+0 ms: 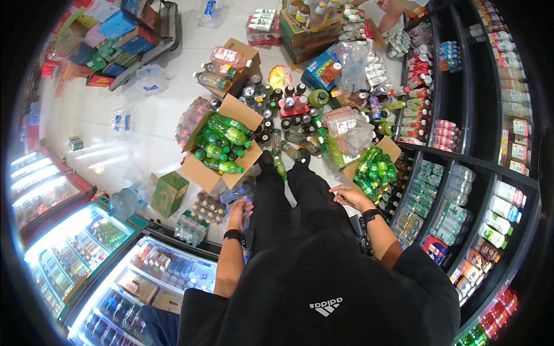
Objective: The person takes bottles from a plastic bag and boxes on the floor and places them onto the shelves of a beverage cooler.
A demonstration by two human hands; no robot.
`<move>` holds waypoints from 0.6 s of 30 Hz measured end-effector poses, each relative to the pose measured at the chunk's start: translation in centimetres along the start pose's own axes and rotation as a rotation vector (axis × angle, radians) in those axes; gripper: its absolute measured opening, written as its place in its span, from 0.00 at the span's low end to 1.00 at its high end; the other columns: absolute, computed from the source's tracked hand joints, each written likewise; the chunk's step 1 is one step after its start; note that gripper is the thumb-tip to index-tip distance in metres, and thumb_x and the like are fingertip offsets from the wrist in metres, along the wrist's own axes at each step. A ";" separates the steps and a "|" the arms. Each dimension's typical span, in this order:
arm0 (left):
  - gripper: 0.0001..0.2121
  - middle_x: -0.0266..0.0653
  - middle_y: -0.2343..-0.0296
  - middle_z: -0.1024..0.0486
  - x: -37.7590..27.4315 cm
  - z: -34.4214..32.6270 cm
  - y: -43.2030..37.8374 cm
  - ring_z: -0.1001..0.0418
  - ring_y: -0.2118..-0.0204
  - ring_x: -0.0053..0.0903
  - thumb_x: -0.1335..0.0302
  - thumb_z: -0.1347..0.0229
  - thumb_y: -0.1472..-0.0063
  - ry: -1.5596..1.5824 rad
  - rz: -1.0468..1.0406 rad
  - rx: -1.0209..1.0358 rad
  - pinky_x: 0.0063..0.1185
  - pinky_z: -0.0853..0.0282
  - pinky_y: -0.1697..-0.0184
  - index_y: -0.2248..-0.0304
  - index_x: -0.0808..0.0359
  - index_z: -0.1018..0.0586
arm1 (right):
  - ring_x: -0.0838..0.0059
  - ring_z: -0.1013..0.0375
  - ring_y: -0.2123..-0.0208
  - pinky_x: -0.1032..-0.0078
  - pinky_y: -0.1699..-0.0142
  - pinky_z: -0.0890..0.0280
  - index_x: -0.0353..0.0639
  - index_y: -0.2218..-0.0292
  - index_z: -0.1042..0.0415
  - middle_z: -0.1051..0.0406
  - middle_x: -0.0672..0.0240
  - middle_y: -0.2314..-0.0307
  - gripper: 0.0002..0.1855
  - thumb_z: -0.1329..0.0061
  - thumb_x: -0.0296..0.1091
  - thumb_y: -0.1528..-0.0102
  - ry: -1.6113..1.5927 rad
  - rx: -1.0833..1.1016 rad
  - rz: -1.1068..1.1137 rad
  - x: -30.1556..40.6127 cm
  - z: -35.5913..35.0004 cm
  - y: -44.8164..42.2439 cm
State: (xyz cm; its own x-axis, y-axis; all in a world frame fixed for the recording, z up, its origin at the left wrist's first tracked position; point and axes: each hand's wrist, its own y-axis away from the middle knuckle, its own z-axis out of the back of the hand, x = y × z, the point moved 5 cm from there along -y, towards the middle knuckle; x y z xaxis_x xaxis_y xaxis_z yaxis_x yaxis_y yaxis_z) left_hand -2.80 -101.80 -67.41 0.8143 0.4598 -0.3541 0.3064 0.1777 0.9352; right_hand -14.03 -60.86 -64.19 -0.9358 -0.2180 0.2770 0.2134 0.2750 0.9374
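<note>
My left hand [240, 213] hangs empty beside my left leg, its fingers apart. Close to it on the floor stand a pack of dark bottles [209, 206] and a shrink-wrapped pack of clear bottles [191, 228]. On the other side, my right hand [349, 197] is held out with loosely spread fingers and nothing in it. Just beyond that hand are upright green bottles [375, 168] in a cardboard box. An open carton [201, 169] full of green plastic bottles sits ahead to the left. A green bottle [279, 168] lies between my feet.
Many loose bottles [268, 97] crowd the floor ahead. Black shelves [465, 73] line the right. Lit display fridges [151, 264] stand at the left. A loaded cart [166, 39] is farther off, and another person's arm [391, 17] shows at the top.
</note>
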 end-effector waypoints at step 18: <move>0.14 0.33 0.67 0.27 -4.7 -4.0 -1.5 0.28 0.65 0.21 0.71 0.59 0.40 -0.341 0.034 0.086 0.25 0.33 0.62 0.56 0.61 0.30 | 0.86 0.33 0.81 0.88 0.75 0.36 0.42 0.57 0.30 0.31 0.73 0.79 0.14 0.65 0.27 0.43 -0.115 -0.075 -0.067 -2.2 1.4 1.4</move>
State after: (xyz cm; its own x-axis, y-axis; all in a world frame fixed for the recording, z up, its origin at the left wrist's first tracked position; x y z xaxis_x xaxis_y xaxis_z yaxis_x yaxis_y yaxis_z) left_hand -9.03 -100.70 -67.18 0.9381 0.1445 -0.3147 0.3048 0.0869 0.9484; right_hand -12.09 -58.70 -63.78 -0.9737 -0.1237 0.1915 0.1660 0.1914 0.9674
